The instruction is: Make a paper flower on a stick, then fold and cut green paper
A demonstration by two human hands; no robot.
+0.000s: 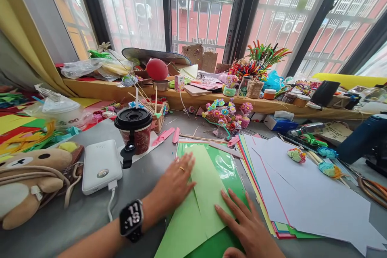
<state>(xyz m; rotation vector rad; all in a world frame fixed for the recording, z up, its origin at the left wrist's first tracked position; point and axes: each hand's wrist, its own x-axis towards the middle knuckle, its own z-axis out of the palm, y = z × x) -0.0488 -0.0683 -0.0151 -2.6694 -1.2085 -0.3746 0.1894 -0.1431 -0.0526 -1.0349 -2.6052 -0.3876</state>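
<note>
So lt green paper (208,181) is on a darker green sheet (228,165), L hand (173,181) flat over the paper's upper L edge, R hand (248,219) splayed on its R side, neither pinching. White sheets (290,193) to the R, pwr bank (102,161) L.

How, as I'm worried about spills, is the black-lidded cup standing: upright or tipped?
Upright: the dark-red cup stands base down, its black lid on top. The lid hides how full it is.
</note>
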